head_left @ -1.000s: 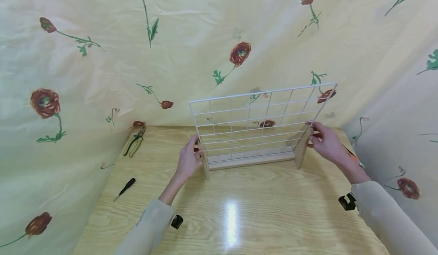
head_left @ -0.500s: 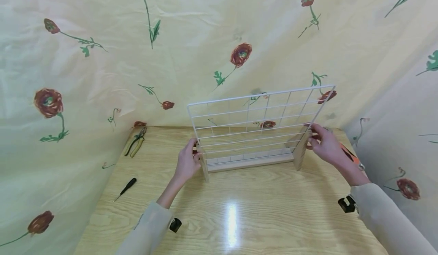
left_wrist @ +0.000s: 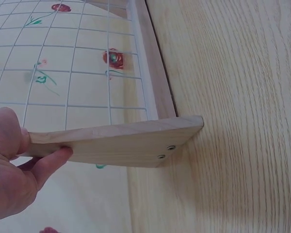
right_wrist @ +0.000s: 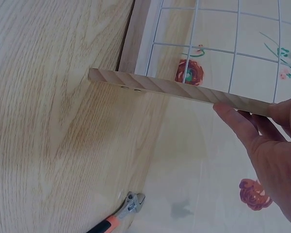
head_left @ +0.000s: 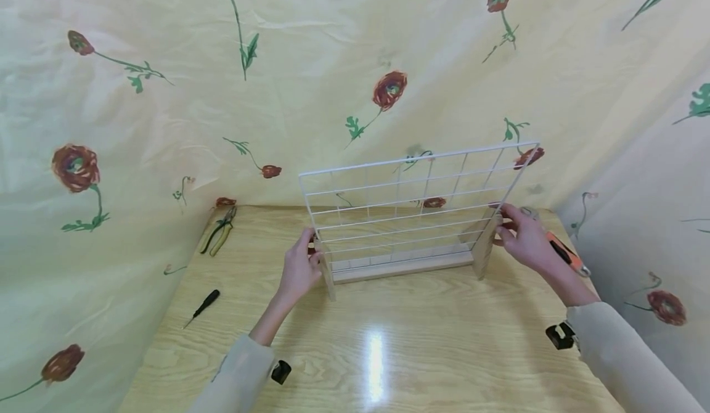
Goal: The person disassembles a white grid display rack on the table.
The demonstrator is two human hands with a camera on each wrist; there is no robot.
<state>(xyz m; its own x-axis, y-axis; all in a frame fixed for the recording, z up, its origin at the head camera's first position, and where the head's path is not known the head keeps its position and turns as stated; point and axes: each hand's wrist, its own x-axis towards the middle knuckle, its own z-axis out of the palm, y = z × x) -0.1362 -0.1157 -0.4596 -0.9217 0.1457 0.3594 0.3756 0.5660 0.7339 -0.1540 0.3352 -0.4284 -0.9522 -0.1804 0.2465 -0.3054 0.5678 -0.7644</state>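
A rack with a white wire grid stands on the table, its grid leaning back between two wooden side panels. A wooden strip joins the panels along the bottom. My left hand pinches the upper part of the left side panel between thumb and fingers; two screw heads show low on that panel's outer face. At the other end, my right hand grips the top of the right side panel, with fingers against its outer face. Part of each hand's grip is hidden in the head view.
An orange-and-black adjustable wrench lies right of the right hand, partly behind that arm. Pliers with yellowish handles lie at the back left, and a black screwdriver nearer. Flowered cloth hangs behind the wooden table.
Both hands have shifted the rack slightly toward me and to the left, and its top edge sits lower in the head view. More of the wrench shows beside the right arm.
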